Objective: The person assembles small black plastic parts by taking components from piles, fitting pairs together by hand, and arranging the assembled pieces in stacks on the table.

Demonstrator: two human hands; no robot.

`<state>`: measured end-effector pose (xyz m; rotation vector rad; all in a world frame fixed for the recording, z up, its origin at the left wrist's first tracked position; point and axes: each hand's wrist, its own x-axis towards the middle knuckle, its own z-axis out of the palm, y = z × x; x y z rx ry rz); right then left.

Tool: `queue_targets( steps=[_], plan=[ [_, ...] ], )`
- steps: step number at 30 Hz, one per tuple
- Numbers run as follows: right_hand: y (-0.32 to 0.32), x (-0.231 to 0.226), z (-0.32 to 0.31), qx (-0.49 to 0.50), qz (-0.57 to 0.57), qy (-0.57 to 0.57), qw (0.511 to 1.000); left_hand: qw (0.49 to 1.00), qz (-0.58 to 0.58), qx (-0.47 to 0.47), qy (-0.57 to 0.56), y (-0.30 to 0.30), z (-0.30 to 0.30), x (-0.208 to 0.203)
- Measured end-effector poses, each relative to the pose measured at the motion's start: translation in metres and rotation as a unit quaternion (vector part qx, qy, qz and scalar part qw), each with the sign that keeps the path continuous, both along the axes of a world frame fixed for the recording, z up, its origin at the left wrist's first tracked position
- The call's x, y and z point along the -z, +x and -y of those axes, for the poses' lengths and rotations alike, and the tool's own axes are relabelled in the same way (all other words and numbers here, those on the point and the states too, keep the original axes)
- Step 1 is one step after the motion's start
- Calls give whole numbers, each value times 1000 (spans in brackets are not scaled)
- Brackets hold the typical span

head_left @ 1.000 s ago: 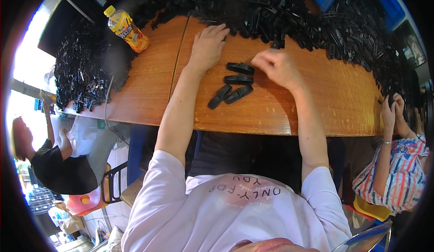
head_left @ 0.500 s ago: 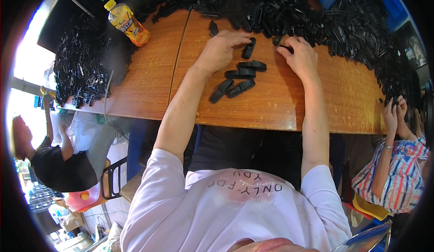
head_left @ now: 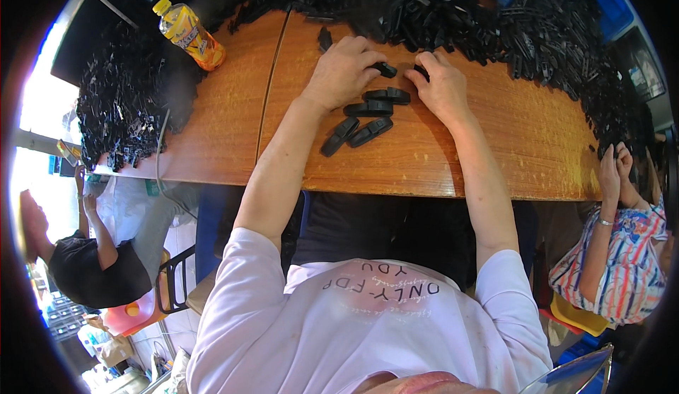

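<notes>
My left hand is closed, its thumb and fingers pinching one end of a long, rounded black plastic piece. Just to its right, my right hand curls round another small black piece, mostly hidden by the fingers. A narrow gap separates the two pieces. Nearer to me, several oval black plastic pieces with recessed tops lie close together on the wooden table. One small black part lies beside my left knuckles.
A large heap of black plastic parts runs along the far side and curves down the right. Another heap covers the left end, next to an orange drink bottle. Blue bins stand behind. Co-workers sit at left and right.
My left hand has taken hold of the black piece that lay beside its fingers. My right hand has moved left toward it, keeping its small piece.
</notes>
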<state>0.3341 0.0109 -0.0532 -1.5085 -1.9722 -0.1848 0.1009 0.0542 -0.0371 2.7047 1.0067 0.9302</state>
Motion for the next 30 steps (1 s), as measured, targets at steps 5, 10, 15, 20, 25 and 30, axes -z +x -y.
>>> queue_targets(
  steps=[5, 10, 15, 20, 25, 30],
  plan=[
    [-2, 1, -4, 18, -137, -27, 990, 999, 28, -12, -29, -2, 2, 0],
    [-7, -17, 1, 43, -192, -96, 976, 999, 24, -14, -30, -4, 3, 0],
    [-3, 0, -3, 13, -93, -29, 995, 999, 26, -15, -39, -1, 3, -1],
    [0, -4, 2, -33, 13, -59, 998, 993, 54, -26, -100, -2, 7, -3],
    [-1, -18, 7, 32, 80, -85, 993, 987, 85, -15, -138, -2, 6, -3],
    [2, -16, 6, 64, 90, -77, 991, 989, 69, -19, -128, -2, 5, -4]
  ],
)
